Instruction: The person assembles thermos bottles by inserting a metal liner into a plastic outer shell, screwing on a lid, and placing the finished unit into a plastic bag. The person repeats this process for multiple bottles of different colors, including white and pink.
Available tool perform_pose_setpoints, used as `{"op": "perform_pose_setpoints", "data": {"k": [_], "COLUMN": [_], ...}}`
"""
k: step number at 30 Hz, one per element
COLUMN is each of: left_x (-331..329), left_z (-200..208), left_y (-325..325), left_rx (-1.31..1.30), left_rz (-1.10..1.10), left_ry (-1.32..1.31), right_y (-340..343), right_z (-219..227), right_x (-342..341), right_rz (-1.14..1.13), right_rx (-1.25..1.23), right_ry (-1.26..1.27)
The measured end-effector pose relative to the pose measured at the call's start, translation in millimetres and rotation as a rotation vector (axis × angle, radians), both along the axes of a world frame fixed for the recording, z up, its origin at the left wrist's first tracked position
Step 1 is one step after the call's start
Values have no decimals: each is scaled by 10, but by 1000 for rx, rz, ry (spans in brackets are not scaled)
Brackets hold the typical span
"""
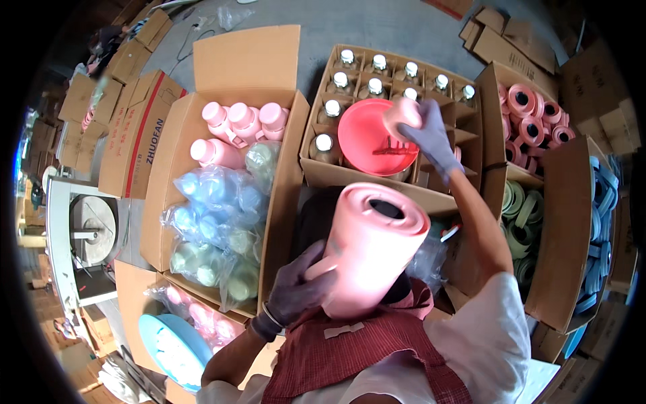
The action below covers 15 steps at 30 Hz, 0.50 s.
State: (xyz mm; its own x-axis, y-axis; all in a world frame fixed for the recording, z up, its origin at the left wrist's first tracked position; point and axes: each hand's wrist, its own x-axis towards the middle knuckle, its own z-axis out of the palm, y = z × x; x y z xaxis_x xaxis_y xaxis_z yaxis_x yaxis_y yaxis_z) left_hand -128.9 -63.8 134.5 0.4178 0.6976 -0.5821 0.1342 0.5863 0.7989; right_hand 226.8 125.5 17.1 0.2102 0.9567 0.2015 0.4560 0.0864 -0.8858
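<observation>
Against the person's apron, the left hand has its fingers curled round the handle of a large pink jug; over a red bowl, the right hand's fingers grip a small pink cup-shaped piece.

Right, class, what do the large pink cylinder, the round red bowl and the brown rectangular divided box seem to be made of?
Large pink cylinder: probably plastic, glossy, judging by the bright highlight on its side.
Round red bowl: likely smooth plastic, red throughout, thin-rimmed.
Brown divided box: apparently matt cardboard, given its plain brown walls and thin dividers.
</observation>
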Motion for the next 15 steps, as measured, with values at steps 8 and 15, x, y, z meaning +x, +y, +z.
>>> {"op": "perform_pose_setpoints", "data": {"k": [8,15], "left_x": [1355,411], "left_z": [103,321], "left_y": [-405,65], "left_rx": [907,409], "left_rz": [-279,174], "left_ry": [53,-146], "right_y": [-1736,-2838], "right_z": [131,774], "right_x": [636,-42], "right_rz": [-2,-164], "right_rx": [-10,58], "right_ry": [1247,770]}}
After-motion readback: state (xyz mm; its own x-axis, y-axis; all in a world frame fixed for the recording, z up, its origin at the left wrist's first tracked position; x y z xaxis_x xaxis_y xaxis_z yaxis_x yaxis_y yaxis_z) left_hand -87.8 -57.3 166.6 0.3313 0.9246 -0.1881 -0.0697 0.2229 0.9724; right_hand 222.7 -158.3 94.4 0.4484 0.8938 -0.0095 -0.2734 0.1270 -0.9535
